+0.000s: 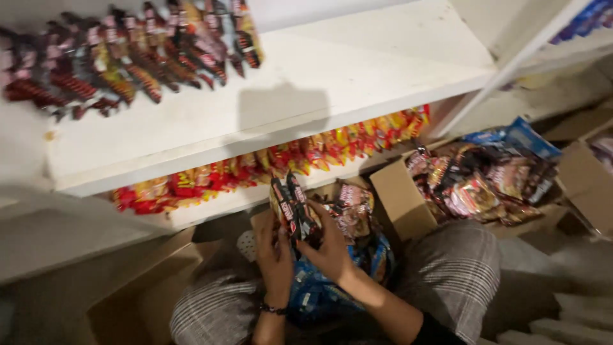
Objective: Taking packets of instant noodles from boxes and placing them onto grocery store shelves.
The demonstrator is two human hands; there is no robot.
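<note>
Checked-trouser knees (447, 275) closest, then left hand (276, 255) and right hand (329, 246) both clamped on dark snack packets (294, 207), above the open box (357, 211). Gathering a bundle; squaring it up probably next.

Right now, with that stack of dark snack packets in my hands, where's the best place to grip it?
Grip the dark packets low, around the bottom ends, from both sides. They stand upright and fan loose at the top, and the left hand and right hand already flank their lower half above the open box.
</note>
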